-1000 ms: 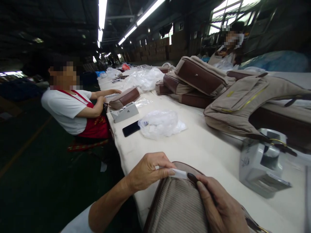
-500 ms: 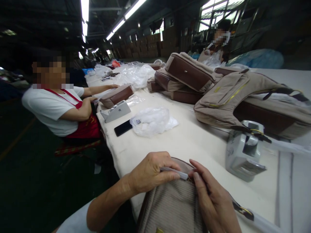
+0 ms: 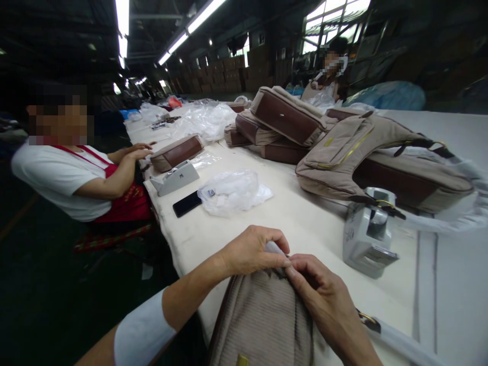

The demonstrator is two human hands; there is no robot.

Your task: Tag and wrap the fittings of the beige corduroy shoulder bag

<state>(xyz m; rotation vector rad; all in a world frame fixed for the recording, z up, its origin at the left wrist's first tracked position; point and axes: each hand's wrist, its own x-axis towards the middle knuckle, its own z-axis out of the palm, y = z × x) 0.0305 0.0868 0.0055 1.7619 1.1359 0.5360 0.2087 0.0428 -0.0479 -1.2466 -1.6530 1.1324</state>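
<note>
Closing in since half a second ago, our two hands now meet at the top edge of the bag (image 3: 263, 320), where the right fingers earlier lay stretched out just beside the white strip (image 3: 273, 248). Our left hand (image 3: 253, 251) is bunched shut, thumb and fingertips nipping that strip, most of which is now hidden under the knuckles. Our right hand (image 3: 320, 300) has curled its fingers tight onto the bag's top seam, touching the left fingertips; exactly what it pinches there we cannot tell. The bag sits at the near edge of the table (image 3: 305, 213), leaning toward us and partly off the edge. We judge its ribbed cloth soft and yielding, light enough to shift with one hand and grippy rather than slick; the firmer seam and brown trim along the top look like the surest places to hold it, since the panels would crumple. The strip looks thin, limp and easily creased, best held by its end. A white sleeve has come into view at our left elbow, and the grey tape dispenser (image 3: 368, 234) sits further left in frame. Beyond lie a crumpled plastic bag (image 3: 232, 190) and a dark phone (image 3: 186, 203). The co-worker (image 3: 64, 173) has drawn both hands closer, near the piled bags (image 3: 282, 122).
</note>
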